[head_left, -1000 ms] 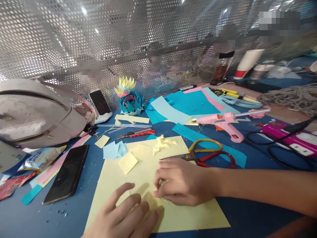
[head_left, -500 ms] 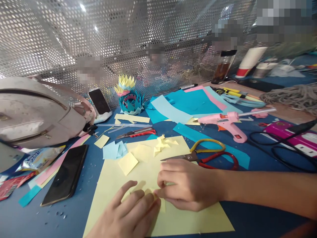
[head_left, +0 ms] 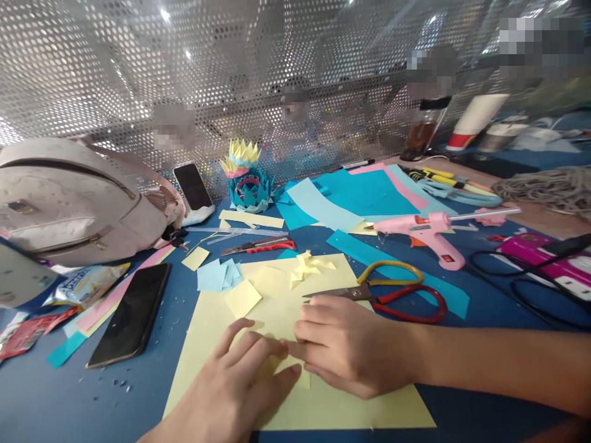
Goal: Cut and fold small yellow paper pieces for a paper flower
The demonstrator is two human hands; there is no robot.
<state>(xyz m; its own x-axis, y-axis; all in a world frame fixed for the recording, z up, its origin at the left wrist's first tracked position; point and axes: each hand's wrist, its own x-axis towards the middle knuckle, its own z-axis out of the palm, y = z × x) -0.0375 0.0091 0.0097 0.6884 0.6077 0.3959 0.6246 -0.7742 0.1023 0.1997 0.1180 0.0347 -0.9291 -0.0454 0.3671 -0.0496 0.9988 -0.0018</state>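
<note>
Both hands are over a large pale yellow sheet [head_left: 360, 406] on the blue table. My left hand [head_left: 247, 375] bends its fingers over a small yellow paper piece [head_left: 303, 375], its thumb apart from the forefinger. My right hand [head_left: 348, 344] has its fingers curled at the same piece, its forefinger meeting the left fingertips. Much of the small piece is hidden under the fingers. Beyond them lie a yellow square [head_left: 243, 298], light blue squares [head_left: 217, 275] and folded yellow pieces [head_left: 307, 267]. Scissors [head_left: 339, 293] rest just past my right hand.
A pink glue gun [head_left: 431, 231] and cords are at the right. Behind stand a folded-paper model [head_left: 249, 184] and blue sheets [head_left: 360, 191]. A red cutter [head_left: 265, 246] lies mid-table. At the left are a phone [head_left: 132, 314], a snack packet [head_left: 85, 286] and a backpack [head_left: 92, 203].
My left thumb has moved away from its fingers, and the left fingertips have shifted slightly up. My right hand stays nearly in place. The whole view has shifted a little.
</note>
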